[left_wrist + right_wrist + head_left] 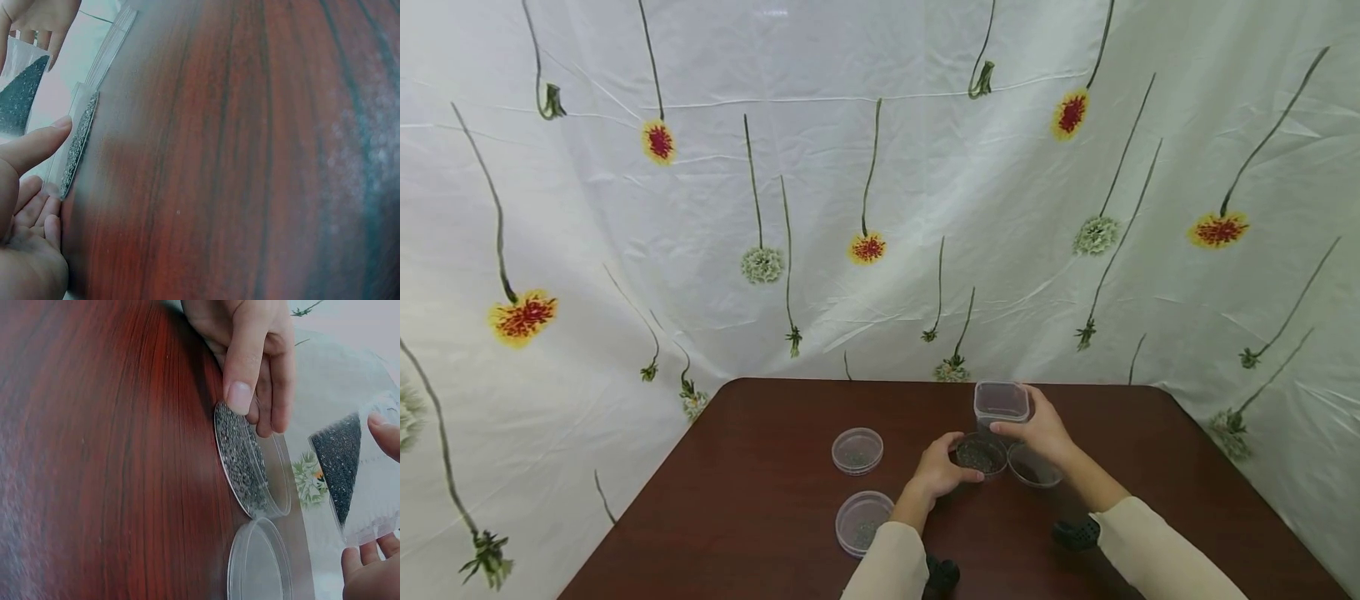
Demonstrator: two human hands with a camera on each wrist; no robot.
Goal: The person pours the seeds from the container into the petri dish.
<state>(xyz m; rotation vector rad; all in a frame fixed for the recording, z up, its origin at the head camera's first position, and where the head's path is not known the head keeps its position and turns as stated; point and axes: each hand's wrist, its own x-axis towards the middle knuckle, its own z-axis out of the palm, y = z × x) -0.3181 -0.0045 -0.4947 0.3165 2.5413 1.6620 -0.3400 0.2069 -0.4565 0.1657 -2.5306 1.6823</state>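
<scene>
My left hand (937, 468) holds a clear round petri dish (244, 465) by its side, thumb at the near rim and fingers around the far wall. Dark, coarse grains cover the dish's bottom, and it stands on the table. Above and behind it, my right hand (1043, 429) grips a clear square plastic container (1002, 402) between thumb and fingers. That container is tilted, and dark grains (340, 465) lie slanted in one side of it. Right beside the held dish is a second round dish (259, 565), see-through, with its rim close to the first.
Two lidded round dishes stand to the left on the brown table (760, 500), one farther back (857, 451) and one nearer (863, 521), partly behind my left sleeve. A white flowered cloth (820, 167) hangs behind the table's back edge.
</scene>
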